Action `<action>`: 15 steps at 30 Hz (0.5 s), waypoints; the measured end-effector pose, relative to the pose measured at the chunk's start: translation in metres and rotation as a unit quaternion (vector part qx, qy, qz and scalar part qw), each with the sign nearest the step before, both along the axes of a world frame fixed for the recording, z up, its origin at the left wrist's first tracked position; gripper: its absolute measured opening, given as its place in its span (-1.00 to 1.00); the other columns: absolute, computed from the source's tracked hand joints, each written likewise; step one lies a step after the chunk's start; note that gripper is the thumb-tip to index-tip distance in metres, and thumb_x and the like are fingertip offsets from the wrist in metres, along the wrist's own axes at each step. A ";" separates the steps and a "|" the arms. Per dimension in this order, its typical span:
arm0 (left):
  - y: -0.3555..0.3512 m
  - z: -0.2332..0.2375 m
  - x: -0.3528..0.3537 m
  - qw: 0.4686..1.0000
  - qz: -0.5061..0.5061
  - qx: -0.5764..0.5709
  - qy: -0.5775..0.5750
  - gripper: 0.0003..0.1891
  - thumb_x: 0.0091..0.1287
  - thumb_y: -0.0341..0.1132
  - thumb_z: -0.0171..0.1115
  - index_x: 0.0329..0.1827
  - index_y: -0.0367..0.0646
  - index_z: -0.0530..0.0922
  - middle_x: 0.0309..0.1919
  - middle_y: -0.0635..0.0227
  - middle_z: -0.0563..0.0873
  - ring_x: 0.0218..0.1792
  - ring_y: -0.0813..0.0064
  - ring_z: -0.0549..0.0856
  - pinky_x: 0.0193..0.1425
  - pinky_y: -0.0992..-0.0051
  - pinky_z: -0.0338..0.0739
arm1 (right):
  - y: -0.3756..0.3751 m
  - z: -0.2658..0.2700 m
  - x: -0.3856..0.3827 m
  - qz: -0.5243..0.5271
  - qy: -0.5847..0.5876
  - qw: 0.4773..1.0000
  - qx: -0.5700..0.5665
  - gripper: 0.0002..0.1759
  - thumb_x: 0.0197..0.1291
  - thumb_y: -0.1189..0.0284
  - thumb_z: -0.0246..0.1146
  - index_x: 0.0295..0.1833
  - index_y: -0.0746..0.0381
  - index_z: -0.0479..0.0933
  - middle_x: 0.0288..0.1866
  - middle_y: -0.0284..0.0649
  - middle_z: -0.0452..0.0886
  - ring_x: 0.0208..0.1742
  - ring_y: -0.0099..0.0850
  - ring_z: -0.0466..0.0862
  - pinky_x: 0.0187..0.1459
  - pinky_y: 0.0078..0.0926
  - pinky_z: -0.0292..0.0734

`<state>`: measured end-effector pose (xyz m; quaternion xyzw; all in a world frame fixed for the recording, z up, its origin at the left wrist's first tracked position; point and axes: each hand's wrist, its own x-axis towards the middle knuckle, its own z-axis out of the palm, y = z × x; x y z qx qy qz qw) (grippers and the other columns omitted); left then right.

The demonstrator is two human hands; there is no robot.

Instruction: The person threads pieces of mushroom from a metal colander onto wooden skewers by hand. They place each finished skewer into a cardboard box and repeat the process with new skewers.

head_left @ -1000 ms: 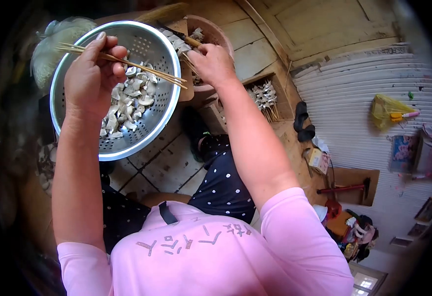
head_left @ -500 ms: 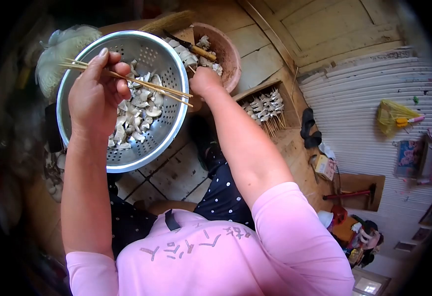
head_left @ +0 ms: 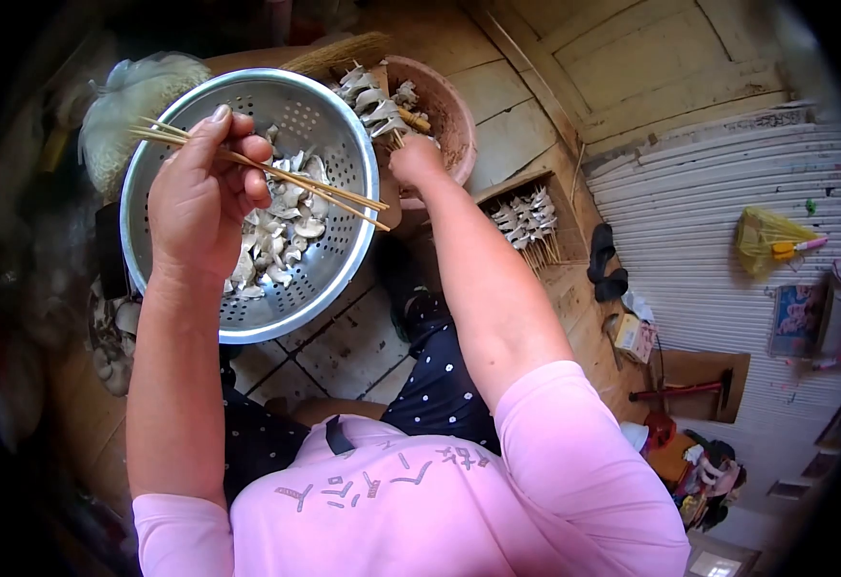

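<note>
Above the colander point(head_left: 286, 106) of mushroom pieces point(head_left: 281, 240), bare skewers point(head_left: 276, 175) sit pinched in the left hand's point(head_left: 199, 197) fingers, tips pointing toward the right hand point(head_left: 416, 159) (over the basin point(head_left: 454, 115)), whose fingers grip loaded skewers point(head_left: 372, 96).

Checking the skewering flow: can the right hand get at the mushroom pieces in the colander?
Probably yes: the mushroom pieces lie uncovered in the colander beside the right hand, though its fingers grip a loaded skewer.
</note>
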<state>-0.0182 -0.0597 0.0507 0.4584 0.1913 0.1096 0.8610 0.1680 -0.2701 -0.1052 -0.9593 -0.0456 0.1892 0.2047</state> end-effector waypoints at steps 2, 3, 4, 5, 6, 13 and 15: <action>0.001 -0.001 -0.001 1.000 0.002 -0.004 -0.007 -0.74 0.54 -0.20 0.01 -0.15 -0.20 0.57 -0.44 0.33 0.71 -0.59 0.65 0.62 -0.49 0.62 0.55 | -0.010 -0.010 0.009 -0.026 0.029 0.999 0.033 -0.73 0.07 0.46 0.26 -0.11 0.31 0.67 -0.17 0.07 0.72 -0.04 -0.04 0.72 -0.02 -0.24 0.60; 0.002 -0.001 -0.001 1.000 0.004 -0.008 -0.013 -0.74 0.53 -0.21 0.04 -0.14 -0.22 0.56 -0.44 0.28 0.72 -0.60 0.63 0.63 -0.50 0.61 0.60 | -0.016 -0.016 0.013 -0.038 0.025 0.995 0.083 -0.75 0.05 0.46 0.30 -0.14 0.31 0.68 -0.20 0.04 0.73 -0.09 -0.08 0.73 -0.06 -0.25 0.60; 0.003 -0.001 -0.001 1.000 0.003 -0.009 -0.015 -0.74 0.53 -0.21 0.04 -0.14 -0.22 0.56 -0.44 0.28 0.72 -0.60 0.63 0.63 -0.50 0.61 0.60 | -0.023 -0.022 0.017 -0.051 0.021 0.990 0.133 -0.77 0.03 0.47 0.33 -0.17 0.31 0.68 -0.23 0.00 0.74 -0.14 -0.12 0.74 -0.10 -0.26 0.60; 0.003 -0.001 -0.002 1.000 0.002 -0.004 -0.014 -0.74 0.53 -0.20 0.03 -0.14 -0.22 0.56 -0.44 0.29 0.72 -0.60 0.63 0.63 -0.50 0.61 0.60 | -0.025 0.000 0.008 -0.077 0.055 0.978 0.186 -0.78 0.02 0.52 0.33 -0.16 0.29 0.68 -0.33 -0.11 0.74 -0.32 -0.27 0.71 -0.25 -0.31 0.57; 0.004 -0.002 -0.002 1.000 0.000 0.001 -0.013 -0.74 0.53 -0.20 0.03 -0.14 -0.22 0.56 -0.43 0.30 0.72 -0.59 0.64 0.63 -0.49 0.61 0.59 | -0.029 0.011 0.004 -0.078 0.053 0.978 0.185 -0.78 0.02 0.52 0.33 -0.16 0.29 0.68 -0.33 -0.11 0.74 -0.32 -0.27 0.71 -0.25 -0.31 0.57; 0.004 -0.003 -0.004 1.000 -0.009 0.025 -0.005 -0.74 0.52 -0.19 0.04 -0.14 -0.20 0.57 -0.42 0.32 0.73 -0.58 0.66 0.62 -0.47 0.62 0.58 | -0.061 0.064 -0.024 -0.147 0.162 0.919 0.329 -0.77 0.19 0.58 0.21 -0.04 0.22 0.64 -0.48 -0.48 0.58 -0.59 -0.76 0.39 -0.60 -0.77 0.21; 0.004 -0.004 -0.005 1.000 -0.009 0.028 -0.001 -0.74 0.52 -0.19 0.04 -0.14 -0.20 0.57 -0.42 0.33 0.73 -0.58 0.66 0.62 -0.46 0.61 0.58 | -0.072 0.071 -0.031 -0.140 0.181 0.907 0.354 -0.81 0.16 0.61 0.22 -0.11 0.28 0.64 -0.50 -0.38 0.60 -0.61 -0.69 0.45 -0.61 -0.71 0.23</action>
